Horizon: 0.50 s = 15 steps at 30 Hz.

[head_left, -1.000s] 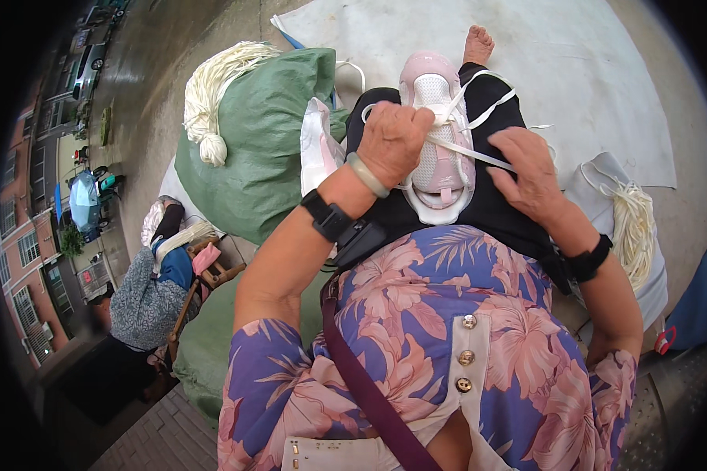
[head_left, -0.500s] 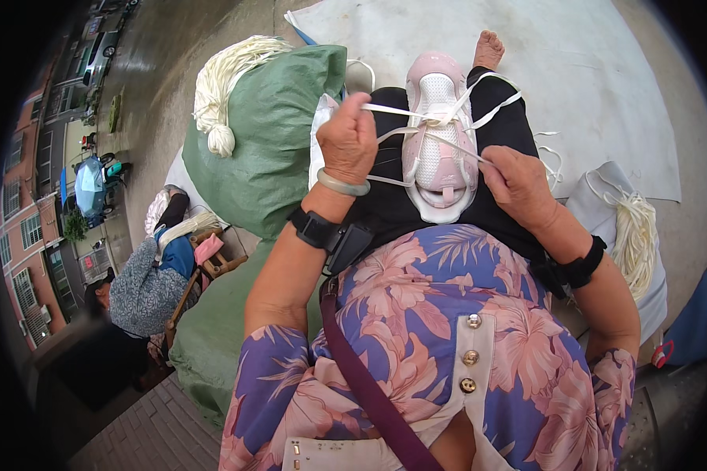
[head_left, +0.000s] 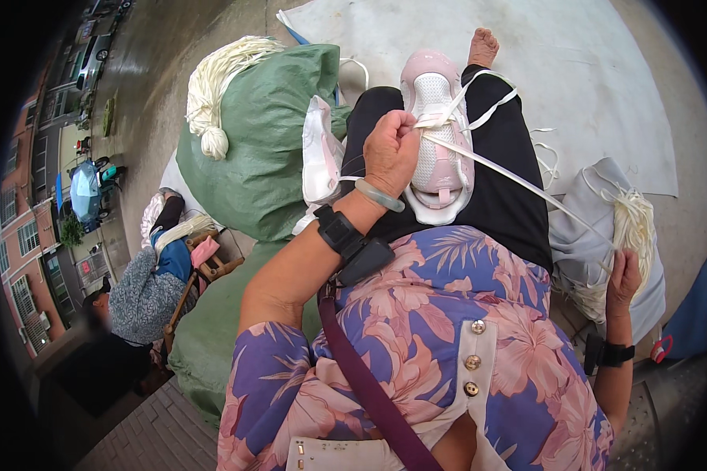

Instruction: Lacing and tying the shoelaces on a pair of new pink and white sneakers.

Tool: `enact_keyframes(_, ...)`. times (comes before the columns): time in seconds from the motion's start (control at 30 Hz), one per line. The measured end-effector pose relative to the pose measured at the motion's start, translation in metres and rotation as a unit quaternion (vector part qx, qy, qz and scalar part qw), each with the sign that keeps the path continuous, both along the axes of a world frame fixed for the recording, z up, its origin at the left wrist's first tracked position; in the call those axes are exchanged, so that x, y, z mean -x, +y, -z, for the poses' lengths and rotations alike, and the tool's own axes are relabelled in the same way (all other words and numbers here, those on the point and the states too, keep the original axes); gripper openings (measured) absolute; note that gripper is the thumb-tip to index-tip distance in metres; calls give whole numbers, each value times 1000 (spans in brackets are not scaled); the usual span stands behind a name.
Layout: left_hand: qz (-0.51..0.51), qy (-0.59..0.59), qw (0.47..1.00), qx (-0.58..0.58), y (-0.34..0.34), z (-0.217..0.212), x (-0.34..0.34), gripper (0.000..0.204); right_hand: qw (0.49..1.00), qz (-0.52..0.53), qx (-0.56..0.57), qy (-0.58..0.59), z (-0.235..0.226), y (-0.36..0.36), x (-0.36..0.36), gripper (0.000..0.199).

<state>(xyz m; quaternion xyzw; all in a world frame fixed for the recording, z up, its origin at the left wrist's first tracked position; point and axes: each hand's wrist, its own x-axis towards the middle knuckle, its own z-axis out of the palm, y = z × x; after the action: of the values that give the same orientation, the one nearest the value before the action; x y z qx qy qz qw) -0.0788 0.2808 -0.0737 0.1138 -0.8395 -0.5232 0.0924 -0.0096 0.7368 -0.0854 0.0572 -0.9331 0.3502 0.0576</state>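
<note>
A pink and white sneaker upper [head_left: 441, 169] lies across my lap, its toe end pointing away from me. White shoelace [head_left: 518, 182] runs taut from its eyelets down to the right. My right hand [head_left: 623, 279] pinches the far end of that lace, out beside the grey bag. At the sneaker's left edge, my left hand [head_left: 393, 149] is closed, its fingertips pinching lace by the eyelets. Another loop of lace [head_left: 501, 93] hangs loose over my right leg. A second white and pink shoe piece [head_left: 320, 161] rests beside my left leg.
Green sacks [head_left: 247, 157] stand on my left, with a bundle of cream laces [head_left: 212, 94] on top. A grey bag [head_left: 589, 228] with more laces [head_left: 635, 228] lies at right. Pale sheeting [head_left: 589, 71] covers the ground ahead. Another person [head_left: 149, 294] sits at far left.
My right hand has moved down and far to the right, drawing the lace out straight. My left hand has moved right, up against the sneaker.
</note>
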Motion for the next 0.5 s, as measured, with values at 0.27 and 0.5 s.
enact_keyframes(0.27, 12, -30, 999, 31, 0, -27, -2, 17, 985, -169, 33, -12, -7, -103, 43, 23)
enact_keyframes(0.5, 169, 148, 916, 332, 16, -46, 9, 14, 967, -246, 16, 68, -44, -256, 102, 53)
